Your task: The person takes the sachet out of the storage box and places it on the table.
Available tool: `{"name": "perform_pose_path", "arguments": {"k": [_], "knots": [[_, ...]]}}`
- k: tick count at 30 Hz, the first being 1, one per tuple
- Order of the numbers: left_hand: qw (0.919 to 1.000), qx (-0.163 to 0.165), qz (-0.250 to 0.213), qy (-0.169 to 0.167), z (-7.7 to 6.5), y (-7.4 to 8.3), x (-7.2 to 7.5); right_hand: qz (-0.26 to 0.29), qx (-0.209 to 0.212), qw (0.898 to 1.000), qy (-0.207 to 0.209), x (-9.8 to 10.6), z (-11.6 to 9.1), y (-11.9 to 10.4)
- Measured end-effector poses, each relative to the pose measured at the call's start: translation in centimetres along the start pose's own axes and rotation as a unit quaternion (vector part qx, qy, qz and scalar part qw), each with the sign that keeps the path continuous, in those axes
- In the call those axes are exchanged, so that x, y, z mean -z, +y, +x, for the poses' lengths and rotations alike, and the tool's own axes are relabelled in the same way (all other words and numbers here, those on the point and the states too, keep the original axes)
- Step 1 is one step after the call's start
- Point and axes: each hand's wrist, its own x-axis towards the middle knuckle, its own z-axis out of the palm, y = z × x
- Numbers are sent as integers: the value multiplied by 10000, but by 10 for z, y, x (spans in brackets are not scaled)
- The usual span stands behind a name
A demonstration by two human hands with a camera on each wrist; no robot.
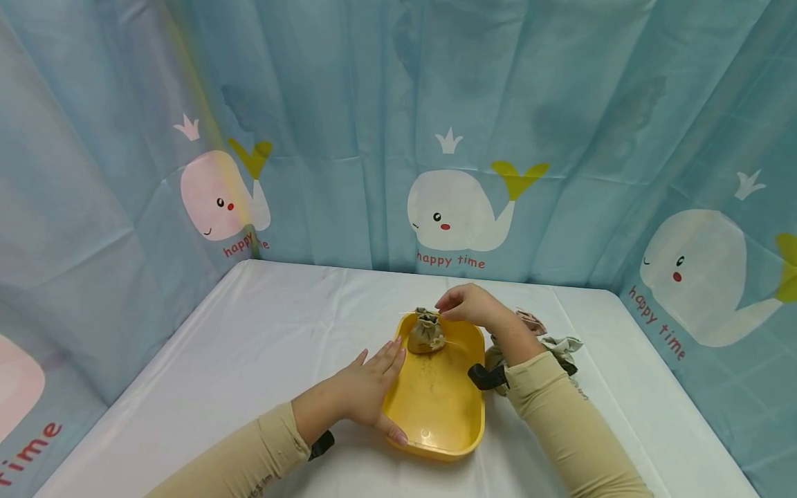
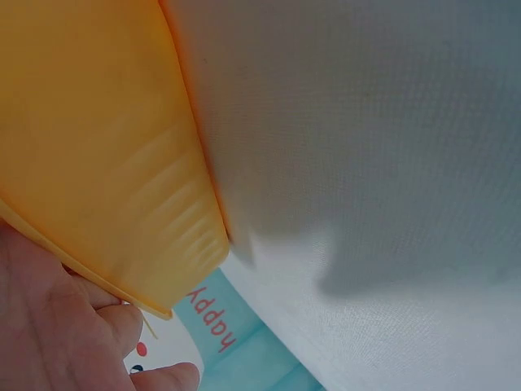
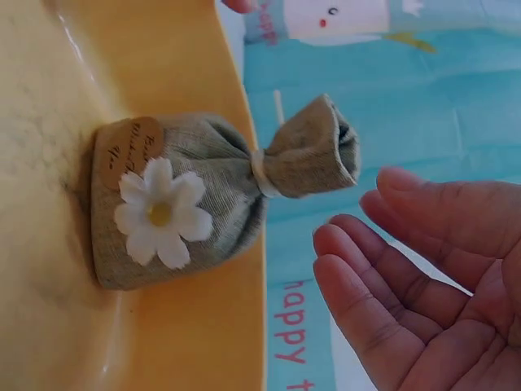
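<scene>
A small green-grey cloth sachet (image 3: pixel 232 175) with a tied neck, a white flower and a brown tag stands at the far end of a yellow tray (image 1: pixel 436 408). My left hand (image 1: pixel 372 384) lies along the tray's left rim, fingers spread and the thumb at the near corner. In the left wrist view its fingers (image 2: pixel 98 326) touch the rim from outside. My right hand (image 1: pixel 476 304) hovers at the far right rim beside the sachet's neck. The right wrist view shows its relaxed fingers (image 3: pixel 358 293) apart from the cloth, with nothing between them.
To the right of the tray, partly behind my right forearm, lie several more cloth sachets (image 1: pixel 563 346), one of them pinkish (image 1: pixel 530 321). A white cloth (image 1: pixel 261 346) covers the table. Blue curtains (image 1: pixel 324 138) with whale prints stand along its back and sides.
</scene>
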Motion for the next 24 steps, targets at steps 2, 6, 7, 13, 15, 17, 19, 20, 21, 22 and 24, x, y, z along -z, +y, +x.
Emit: {"name": "perform_pose_path", "arguments": {"k": [2, 6, 7, 13, 15, 17, 19, 20, 21, 22, 24], "knots": [[10000, 7, -8, -12, 0, 0, 0, 11, 47, 10000, 8, -2, 0, -1], [10000, -1, -9, -1, 0, 0, 0, -69, 90, 9999, -41, -5, 3, -1], [10000, 1, -14, 1, 0, 0, 0, -111, 88, 9999, -43, -6, 4, 0], [10000, 9, -37, 0, 0, 0, 0, -148, 43, 9999, -61, -12, 8, 0], [10000, 13, -29, 2, 0, 0, 1, -131, 36, 9999, -80, -13, 8, 0], [10000, 6, -21, -4, -1, 0, 1, -129, 14, 9998, -117, -14, 8, 0], [10000, 0, -14, -7, -1, 0, 2, -159, 5, 9998, -148, -14, 8, 0], [10000, -8, -5, -4, -1, 0, 2, -182, 5, 9997, -161, -14, 8, -1], [10000, -13, 3, -6, -1, 0, 2, -199, -14, 9997, -171, -14, 8, -1], [10000, -14, 2, -10, -1, 1, 2, -217, -20, 9996, -182, -14, 8, -1], [10000, -13, -5, -13, -1, 1, 2, -282, -7, 9994, -190, -14, 9, -2]]}}
